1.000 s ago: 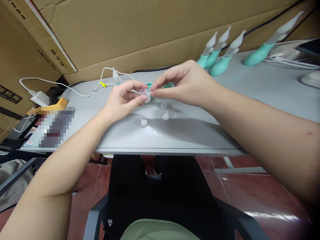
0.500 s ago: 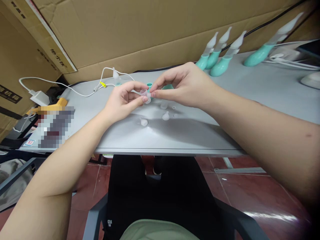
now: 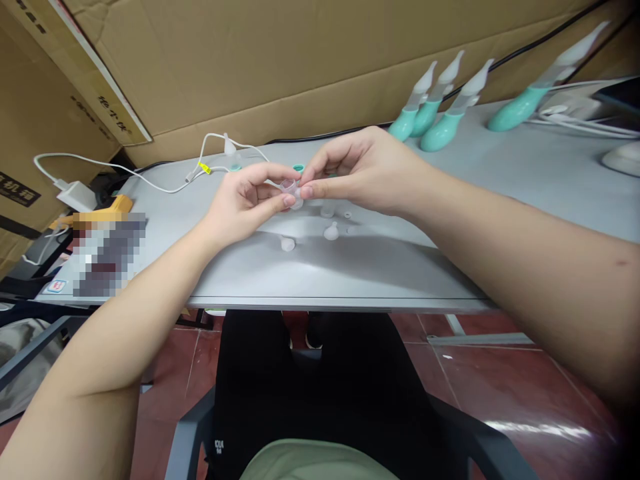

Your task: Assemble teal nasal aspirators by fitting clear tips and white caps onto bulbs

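My left hand (image 3: 245,202) is closed in a pinch round a short clear plastic tube (image 3: 289,185), its open rim facing up. The thumb and forefinger of my right hand (image 3: 363,170) press a small whitish piece (image 3: 299,192) against the tube's right side; the fingertips hide most of it. Below the hands, a white silicone nozzle tip (image 3: 331,231) stands on the table, and another white tip (image 3: 287,244) lies to its left. Close by are a second clear piece (image 3: 327,211) and a tiny white ring (image 3: 347,215). A teal bulb opening (image 3: 299,169) shows behind my fingers.
Several whole nasal aspirators with teal bulbs (image 3: 443,135) stand at the back right of the grey table (image 3: 250,280). A white cable (image 3: 165,190) and charger (image 3: 77,197) lie at left near a yellow tool (image 3: 117,207). Cardboard (image 3: 280,67) walls the back.
Both hands keep their grip on the clear tube and small piece, with hardly any movement. The whole view has shifted very slightly.
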Tool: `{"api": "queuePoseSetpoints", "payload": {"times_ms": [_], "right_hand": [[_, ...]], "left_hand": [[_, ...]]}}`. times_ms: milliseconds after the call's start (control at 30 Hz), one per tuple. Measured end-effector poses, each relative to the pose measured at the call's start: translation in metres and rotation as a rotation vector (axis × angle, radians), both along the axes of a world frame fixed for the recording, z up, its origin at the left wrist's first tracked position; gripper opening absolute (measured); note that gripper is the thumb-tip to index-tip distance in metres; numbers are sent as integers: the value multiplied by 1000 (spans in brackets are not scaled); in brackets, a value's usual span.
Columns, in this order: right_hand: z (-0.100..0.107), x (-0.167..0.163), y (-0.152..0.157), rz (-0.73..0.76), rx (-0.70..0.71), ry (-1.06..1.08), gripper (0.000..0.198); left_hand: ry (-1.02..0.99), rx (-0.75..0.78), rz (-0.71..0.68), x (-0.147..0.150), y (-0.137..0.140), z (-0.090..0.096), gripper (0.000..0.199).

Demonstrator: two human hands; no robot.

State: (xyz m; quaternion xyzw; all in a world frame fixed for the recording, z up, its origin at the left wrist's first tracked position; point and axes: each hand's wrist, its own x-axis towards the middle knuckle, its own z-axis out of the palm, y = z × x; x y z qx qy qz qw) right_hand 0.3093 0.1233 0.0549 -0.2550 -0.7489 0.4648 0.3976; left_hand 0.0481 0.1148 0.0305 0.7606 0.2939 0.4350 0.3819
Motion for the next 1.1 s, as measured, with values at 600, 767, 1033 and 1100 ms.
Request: {"api": "queuePoseSetpoints", "payload": {"times_ms": [600,767,1033,1100], "right_hand": [[-4,-1,5,97,-74,109,33],[-3,-3,2,86,-83,96,30],[-8,-7,4,127,-111,139,23],[-9,-7,5,117,-113,154,28]], "left_hand": [[-19,-53,16,0,3,1,76],[3,-86,39,-1,2,0,82],[-49,-78,-11,-2,5,-1,64],[-67,-39,-36,-1,7,-1,59]]}}
